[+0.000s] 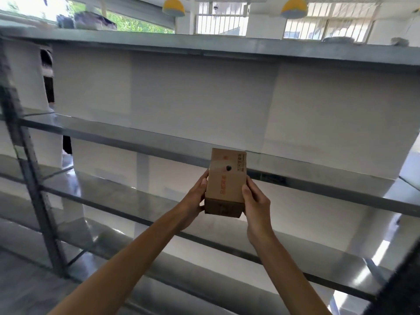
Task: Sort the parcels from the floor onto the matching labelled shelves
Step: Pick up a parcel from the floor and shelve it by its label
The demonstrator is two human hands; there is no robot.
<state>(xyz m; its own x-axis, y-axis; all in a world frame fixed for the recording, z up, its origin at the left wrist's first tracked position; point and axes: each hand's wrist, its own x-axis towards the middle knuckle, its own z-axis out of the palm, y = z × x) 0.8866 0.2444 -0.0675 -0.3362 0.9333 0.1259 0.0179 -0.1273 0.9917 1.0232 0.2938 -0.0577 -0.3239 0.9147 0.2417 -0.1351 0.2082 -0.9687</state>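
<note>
Here, fingers [203, 182] clasping parcel [226, 180], seemingly airborne

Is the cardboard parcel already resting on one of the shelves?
No: the cardboard parcel is held in the air between the left hand and right hand, in front of the metal shelf.

Cardboard parcel [227, 178] between both hands [227, 196]

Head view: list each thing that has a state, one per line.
Cardboard box: closed, held up in front of the shelves.
Left hand: gripping the box's left side.
Right hand: gripping its right side.
Metal shelf: bare where visible.
Top shelf: bundles on top.
</note>
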